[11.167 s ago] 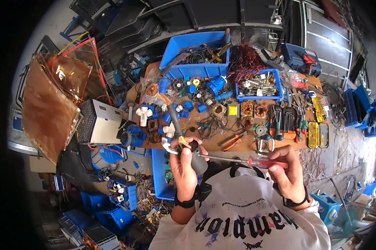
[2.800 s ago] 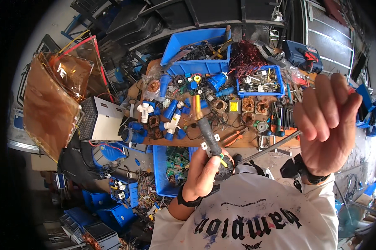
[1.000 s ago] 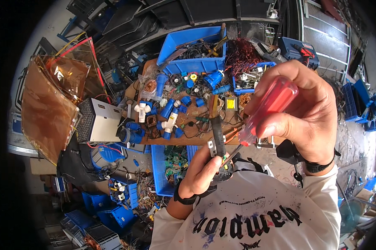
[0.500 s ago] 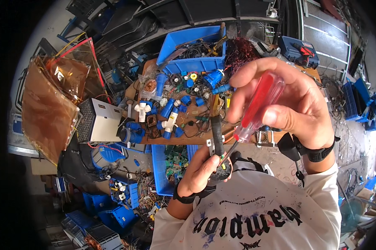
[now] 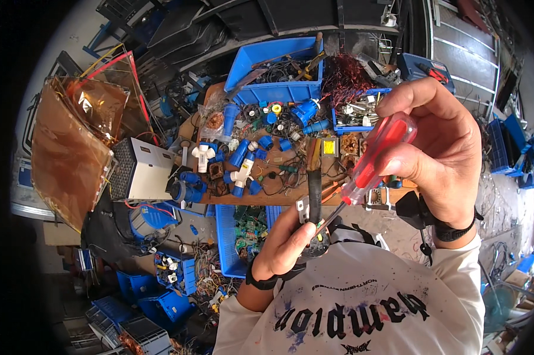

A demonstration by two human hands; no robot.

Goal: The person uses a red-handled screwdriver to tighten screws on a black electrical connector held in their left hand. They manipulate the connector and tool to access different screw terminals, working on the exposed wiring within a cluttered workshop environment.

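Note:
In my right hand (image 5: 447,148) is a screwdriver (image 5: 378,158) with a clear red handle, gripped between thumb and fingers. Its metal shaft slants down to the left, and the tip reaches a dark, round-ended part (image 5: 314,251). My left hand (image 5: 285,245) is closed around that part, thumb on top, close to my shirt. From it a thick black cable-like length (image 5: 314,192) runs up toward the table. Beside the left fingers sits a small pale metal plate (image 5: 302,210); how it is fixed is hidden.
Blue and white plug parts (image 5: 238,152) lie scattered over the wooden table (image 5: 273,196). A blue bin (image 5: 279,93) of cables and tools stands behind. Below the table edge is a blue crate (image 5: 227,248) of green circuit boards. A white box-shaped unit (image 5: 151,171) is at the left.
My right hand has shifted slightly right, and its fingers have closed in higher around the screwdriver handle. The left hand stays nearly where it was, holding the dark part.

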